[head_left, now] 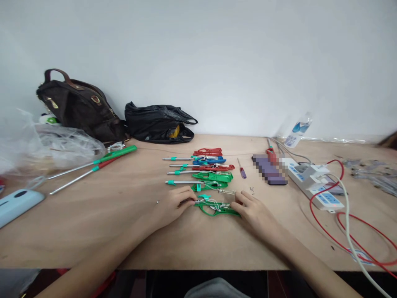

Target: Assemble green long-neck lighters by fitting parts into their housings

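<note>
A green long-nosed lighter with its casing opened lies in front of me, white wires and inner parts showing. My left hand closes around the metal tube at its left end. My right hand has its fingers closed on the handle's right end, where the fingertips hide what they pinch. Just beyond my hands is a row of opened lighters: a green one, another green one, a red one and a blue one. A red casing half lies behind them.
To the right lie a small screwdriver, a phone and a power strip with red and white cables. Two whole lighters rest at left by a clear plastic bag. A dark backpack and black bag line the wall.
</note>
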Demonstrator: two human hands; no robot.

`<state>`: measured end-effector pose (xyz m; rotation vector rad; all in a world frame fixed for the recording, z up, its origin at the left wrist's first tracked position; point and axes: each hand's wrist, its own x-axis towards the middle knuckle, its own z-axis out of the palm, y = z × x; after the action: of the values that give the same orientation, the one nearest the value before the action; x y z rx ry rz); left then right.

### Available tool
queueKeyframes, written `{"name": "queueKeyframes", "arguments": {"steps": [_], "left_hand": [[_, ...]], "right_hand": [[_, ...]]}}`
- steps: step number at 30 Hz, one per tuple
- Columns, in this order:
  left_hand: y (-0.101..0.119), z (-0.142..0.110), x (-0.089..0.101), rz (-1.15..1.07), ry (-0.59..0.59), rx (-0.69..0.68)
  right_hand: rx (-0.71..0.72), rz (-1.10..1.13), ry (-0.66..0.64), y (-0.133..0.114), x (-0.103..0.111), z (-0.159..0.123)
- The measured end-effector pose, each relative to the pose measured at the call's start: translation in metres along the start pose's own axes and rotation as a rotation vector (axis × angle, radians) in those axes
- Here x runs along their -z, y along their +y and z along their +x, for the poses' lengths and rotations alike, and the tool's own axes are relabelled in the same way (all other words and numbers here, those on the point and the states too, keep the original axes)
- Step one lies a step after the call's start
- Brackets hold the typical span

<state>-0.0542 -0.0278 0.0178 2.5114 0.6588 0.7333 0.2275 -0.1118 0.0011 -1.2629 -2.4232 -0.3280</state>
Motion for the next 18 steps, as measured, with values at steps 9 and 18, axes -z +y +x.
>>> {"name": "queueKeyframes", "arguments": {"steps": [9, 18], "left_hand": [[0.0007, -0.0012, -0.0026, 0.080, -0.045, -0.051], [0.0043, 0.0014, -0.0015, 0.413, -0.128, -0.149]], "right_hand": [[0.006, -0.008, 0.035, 0.0003, -0.0014, 0.0005], [-0.006, 0.001, 0.025, -0.0013, -0.0017, 0.0000]]}}
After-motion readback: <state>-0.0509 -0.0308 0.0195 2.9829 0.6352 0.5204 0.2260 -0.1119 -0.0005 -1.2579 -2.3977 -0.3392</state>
